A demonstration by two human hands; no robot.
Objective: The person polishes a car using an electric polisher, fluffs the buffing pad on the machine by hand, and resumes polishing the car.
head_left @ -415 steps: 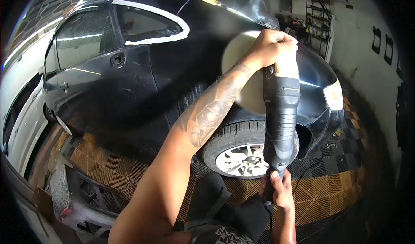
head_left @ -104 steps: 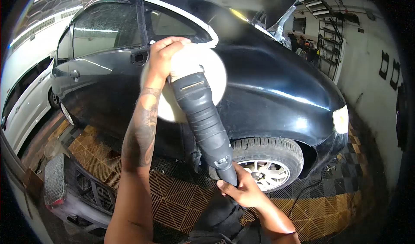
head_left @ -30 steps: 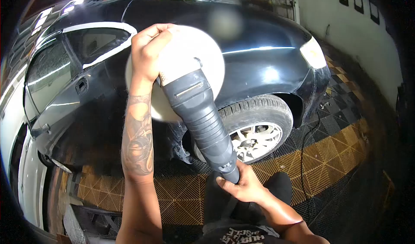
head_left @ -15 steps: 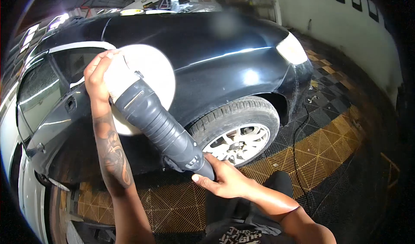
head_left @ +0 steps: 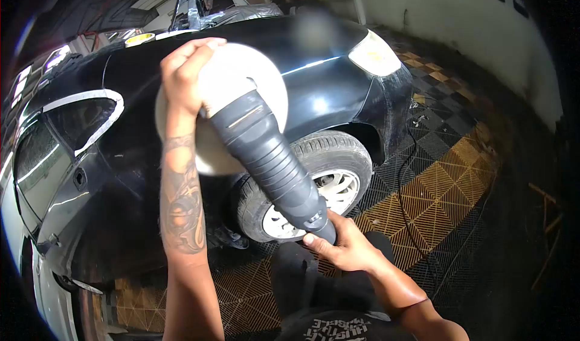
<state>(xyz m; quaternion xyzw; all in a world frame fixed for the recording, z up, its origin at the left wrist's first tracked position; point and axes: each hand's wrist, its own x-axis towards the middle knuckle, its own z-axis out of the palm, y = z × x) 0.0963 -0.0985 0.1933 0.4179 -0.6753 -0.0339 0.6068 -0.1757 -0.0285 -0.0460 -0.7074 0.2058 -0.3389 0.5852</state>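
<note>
2 holds, 1 at each end, carry the power tool, which slants across the view from 10 o'clock, where its pad is, to 5 o'clock at its handle. The left grip is clamped over the tool's bright head, fingers curled on top, probably to steer the pad and steady its weight. The right grip is wrapped around the handle, thumb lying along its near side, likely to counter twist. The round white pad faces the black car panel; its far side is hidden, so I cannot tell whether they touch. Behind the tool, toward 5 o'clock, stands the wheel. At 9 o'clock white edging rims a small window, perhaps as protection. Toward 4 o'clock a cable trails over the floor tiles, outside the legs, arguably leaving footing free.
</note>
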